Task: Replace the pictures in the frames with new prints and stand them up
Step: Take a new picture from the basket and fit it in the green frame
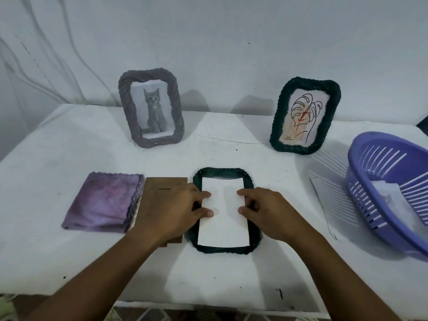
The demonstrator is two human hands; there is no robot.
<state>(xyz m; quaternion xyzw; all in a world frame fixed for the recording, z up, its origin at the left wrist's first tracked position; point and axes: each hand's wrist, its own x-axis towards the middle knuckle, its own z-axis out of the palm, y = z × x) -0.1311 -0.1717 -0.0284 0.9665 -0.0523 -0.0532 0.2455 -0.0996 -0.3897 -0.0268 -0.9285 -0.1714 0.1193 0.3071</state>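
Two bare forearms reach up from the bottom edge of the frame to a dark green woven picture frame (224, 210) lying face down at centre, low on the white cloth-covered table (69, 144). A white paper print (223, 216), blank side up, lies inside the frame's opening. The left hand (176, 212) rests its thumb and forefinger tips on the print's left edge, fingers loosely extended and pressing rather than gripping. The right hand (268, 212) mirrors it on the print's right edge, thumb and forefinger tips touching the paper, the other fingers lightly bent over the frame's rim.

Just left of the frame, partly under the left hand, lies a brown wooden backing board (159, 188). Beside it to the left is a folded purple cloth (104, 202).

In the upper left stands a grey woven frame (151, 108) holding a kitten picture, upright near the wall. In the upper right stands a second dark green woven frame (304, 115) holding a line drawing of a leaf. At the right edge sits a purple slotted plastic basket (393, 181) with some white paper inside.
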